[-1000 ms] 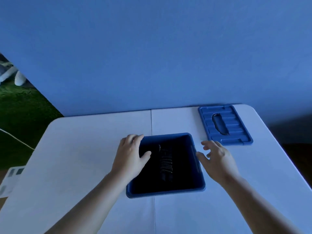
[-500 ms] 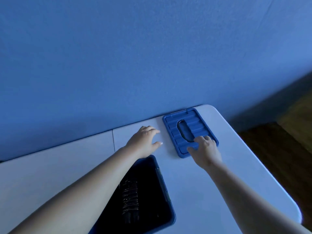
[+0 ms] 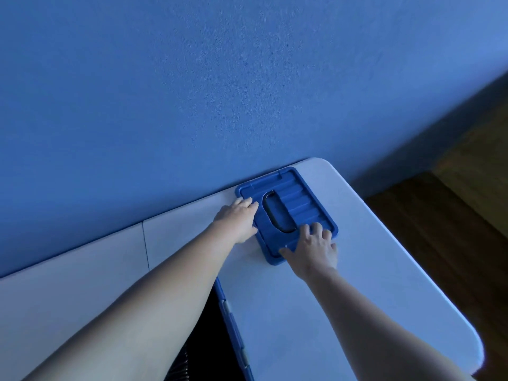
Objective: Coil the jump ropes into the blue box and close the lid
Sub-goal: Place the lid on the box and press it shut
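Note:
The blue ribbed lid (image 3: pixel 298 204) with a dark handle slot lies flat at the table's far right, against the wall. My left hand (image 3: pixel 237 220) rests on its left edge, fingertips on the far-left corner and thumb against the side. My right hand (image 3: pixel 313 248) lies with spread fingers on the near right corner, thumb along the near edge. The blue box (image 3: pixel 231 320) stands open at the bottom, mostly hidden by my left forearm. A dark coil of jump rope (image 3: pixel 180 365) shows inside it.
The white folding table (image 3: pixel 357 270) ends in a rounded right edge, with dark wooden floor (image 3: pixel 439 229) beyond it. A blue wall (image 3: pixel 220 92) runs directly behind the table and the lid.
Both hands left the box and reached to the lid. My left hand went from the bare table onto the lid's left edge. My right hand slid further onto the near corner. The view swung right.

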Demonstrator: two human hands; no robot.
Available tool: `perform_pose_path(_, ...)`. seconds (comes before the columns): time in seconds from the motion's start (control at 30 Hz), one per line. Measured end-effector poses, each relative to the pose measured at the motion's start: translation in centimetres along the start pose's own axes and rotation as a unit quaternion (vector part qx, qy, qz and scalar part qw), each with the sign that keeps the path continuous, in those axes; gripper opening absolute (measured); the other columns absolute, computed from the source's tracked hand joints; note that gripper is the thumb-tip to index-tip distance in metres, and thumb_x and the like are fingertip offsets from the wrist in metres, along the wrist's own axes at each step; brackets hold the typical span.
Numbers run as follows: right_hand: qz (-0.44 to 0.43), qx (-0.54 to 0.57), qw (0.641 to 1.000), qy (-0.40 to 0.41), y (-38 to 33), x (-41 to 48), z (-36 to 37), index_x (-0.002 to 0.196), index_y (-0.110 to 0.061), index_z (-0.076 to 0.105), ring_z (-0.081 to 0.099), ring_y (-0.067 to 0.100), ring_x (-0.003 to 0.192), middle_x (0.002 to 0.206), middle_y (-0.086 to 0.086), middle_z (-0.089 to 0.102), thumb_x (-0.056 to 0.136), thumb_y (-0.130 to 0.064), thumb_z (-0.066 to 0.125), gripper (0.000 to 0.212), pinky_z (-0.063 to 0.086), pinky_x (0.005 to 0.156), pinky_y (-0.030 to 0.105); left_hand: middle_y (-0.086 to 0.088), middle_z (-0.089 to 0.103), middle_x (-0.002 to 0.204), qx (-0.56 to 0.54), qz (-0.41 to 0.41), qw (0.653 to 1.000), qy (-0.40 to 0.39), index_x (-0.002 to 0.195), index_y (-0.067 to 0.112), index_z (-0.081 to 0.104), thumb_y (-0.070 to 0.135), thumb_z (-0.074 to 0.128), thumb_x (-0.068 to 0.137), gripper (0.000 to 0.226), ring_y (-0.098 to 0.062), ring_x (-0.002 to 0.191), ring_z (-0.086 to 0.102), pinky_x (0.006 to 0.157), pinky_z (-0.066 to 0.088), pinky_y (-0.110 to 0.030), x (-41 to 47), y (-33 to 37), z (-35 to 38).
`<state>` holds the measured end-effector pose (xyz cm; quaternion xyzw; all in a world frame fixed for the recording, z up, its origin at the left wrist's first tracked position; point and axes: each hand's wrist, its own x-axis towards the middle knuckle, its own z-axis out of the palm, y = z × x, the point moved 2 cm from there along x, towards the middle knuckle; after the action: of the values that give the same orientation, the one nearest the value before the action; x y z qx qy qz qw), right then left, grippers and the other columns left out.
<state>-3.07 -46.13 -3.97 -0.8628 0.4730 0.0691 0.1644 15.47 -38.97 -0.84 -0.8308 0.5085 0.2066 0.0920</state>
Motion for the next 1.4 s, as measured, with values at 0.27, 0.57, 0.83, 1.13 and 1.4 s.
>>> perform_pose_path(0.27, -0.029, 0.016, 0.999, -0.021, 2.7, 1.8, -1.5, 0.138, -0.031, 0.042, 0.029, 0.025, 0.134, 0.143, 0.0, 0.034, 0.077, -0.042, 0.064, 0.066, 0.039, 0.102, 0.039, -0.009, 0.051, 0.131, 0.002, -0.037, 0.998, 0.053, 0.132, 0.011, 0.053, 0.063, 0.07, 0.082, 0.074, -0.031, 0.126, 0.044, 0.108, 0.037, -0.041, 0.2, 0.5, 0.9)
perform_pose_path(0.57, -0.021, 0.016, 0.999, -0.043, 4.0, 5.8, -3.6, 0.146, -0.031, 0.037, 0.038, 0.03, 0.128, 0.151, 0.003, 0.033, 0.082, 0.003, 0.052, 0.074, 0.046, 0.082, 0.034, -0.019, 0.042, 0.13, -0.08, -0.156, 0.984, -0.023, 0.123, 0.011, 0.054, 0.056, 0.08, 0.075, 0.071, -0.035, 0.117, 0.046, 0.08, 0.045, -0.036, -0.7, 1.3, 1.8)
perform_pose_path(0.83, -0.005, 0.091, 0.996, -0.012, 3.8, 6.4, -4.5, 0.126, -0.017, 0.055, 0.053, 0.031, 0.092, 0.111, 0.011, 0.067, 0.086, -0.007, 0.054, 0.042, 0.043, 0.07, 0.031, -0.016, 0.046, 0.121, -0.116, -0.195, 0.974, -0.015, 0.107, 0.011, 0.058, 0.024, 0.077, 0.084, 0.032, -0.028, 0.099, 0.054, 0.067, 0.043, -0.032, -1.7, 2.6, 1.9)
perform_pose_path(1.13, -0.053, 0.153, 0.984, 0.071, 0.7, 3.7, -11.9, 0.141, -0.021, 0.052, 0.055, 0.034, 0.115, 0.121, 0.011, 0.066, 0.087, -0.024, 0.064, 0.056, 0.048, 0.083, 0.034, -0.003, 0.051, 0.108, -0.236, -0.173, 0.945, 0.146, 0.1, 0.02, 0.062, 0.033, 0.078, 0.084, 0.027, -0.024, 0.098, 0.054, 0.075, 0.048, -0.034, -6.9, 0.4, -3.1)
perform_pose_path(1.4, -0.161, 0.158, 0.965, 0.13, -4.9, -3.1, -16.7, 0.139, -0.021, 0.053, 0.047, 0.03, 0.12, 0.128, 0.003, 0.065, 0.083, -0.02, 0.068, 0.058, 0.038, 0.083, 0.03, 0.005, 0.054, 0.102, -0.242, -0.162, 0.9, 0.324, 0.109, 0.026, 0.066, 0.035, 0.078, 0.082, 0.031, -0.023, 0.106, 0.046, 0.075, 0.045, -0.032, -17.7, -3.0, -7.7)
